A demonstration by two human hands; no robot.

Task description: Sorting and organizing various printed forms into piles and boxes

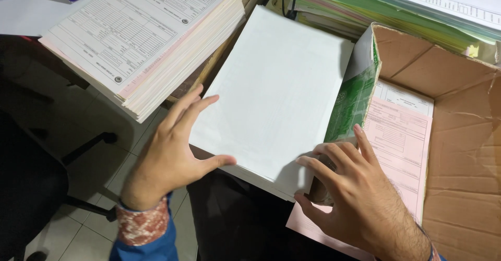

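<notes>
A thick stack of blank white sheets point(276, 83) lies in the middle, tilted. My left hand point(172, 151) rests flat against its near left edge, fingers spread, thumb under the near corner. At the stack's near right corner my right hand point(355, 193) has its fingers apart and its fingertips on the sheets' edge and on the green-printed flap point(355, 99) of a cardboard box. Neither hand encloses anything.
A tall pile of printed white and pink forms point(141, 36) overhangs a wooden surface at the upper left. The open cardboard box point(464, 130) at right holds pink and white forms point(402, 146). Green and pink paper stacks point(376, 5) sit behind. A dark chair point(31, 188) stands lower left on tile.
</notes>
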